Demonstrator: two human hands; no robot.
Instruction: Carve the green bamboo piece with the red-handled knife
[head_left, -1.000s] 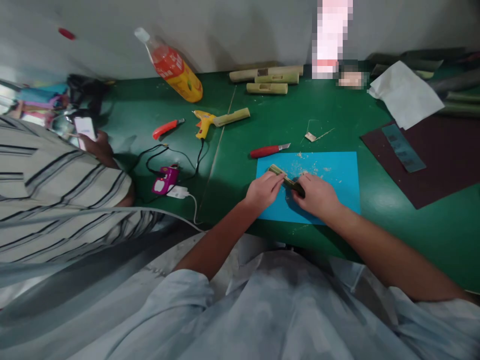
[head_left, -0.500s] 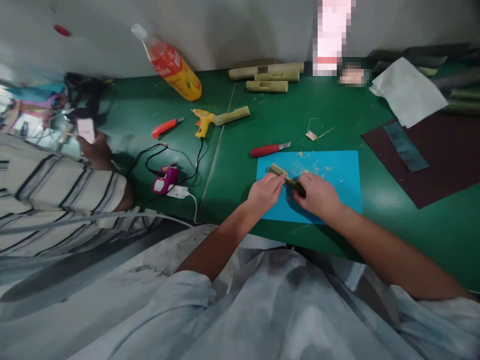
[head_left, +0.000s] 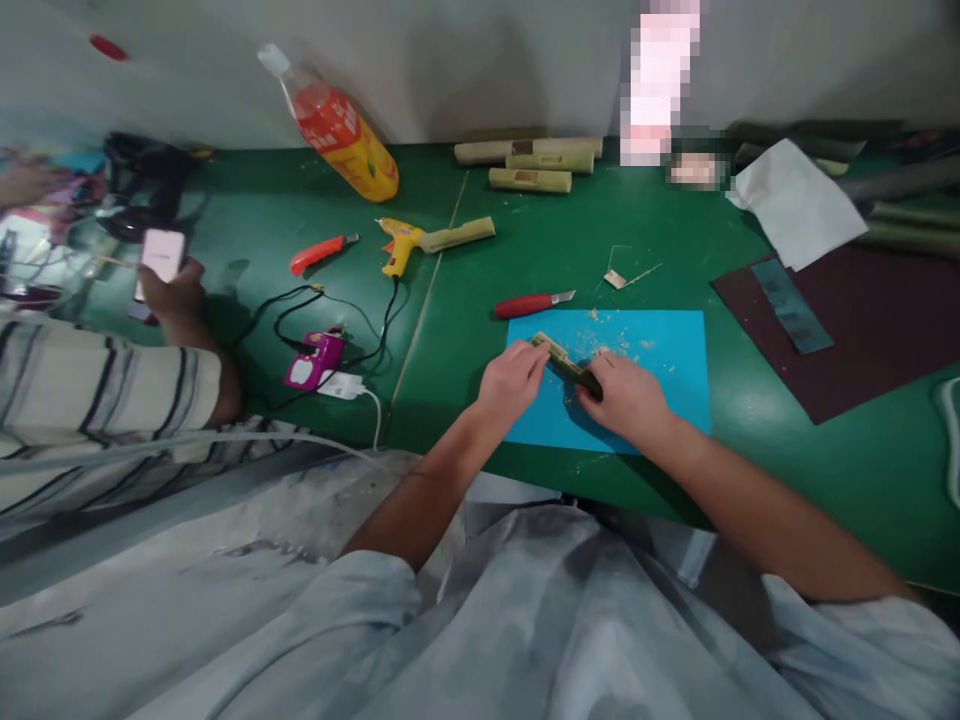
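Note:
Over a blue sheet [head_left: 600, 425] I see a bamboo piece [head_left: 564, 362] with a notch cut into its upper side. My left hand [head_left: 514, 382] pinches its far left end between thumb and fingers. Around the near right end, my right hand [head_left: 626, 395] is closed, hiding that end. Pale shavings [head_left: 645, 345] are scattered on the sheet beyond my hands. A red-handled craft knife [head_left: 529, 305] rests at the sheet's upper left edge, touched by neither hand.
Left of me lie a yellow glue gun [head_left: 402, 245], an orange cutter [head_left: 322, 254] and a purple power adapter [head_left: 315, 360] with cables. More notched bamboo [head_left: 530, 180] and a juice bottle [head_left: 349, 145] stand by the wall. A person's hand [head_left: 174, 290] holds a phone [head_left: 161, 255]. A dark board [head_left: 795, 375] lies right.
My left hand has shifted back along the bamboo toward its left end, showing more of the notch. My right hand keeps its hold. The whole view has shifted slightly.

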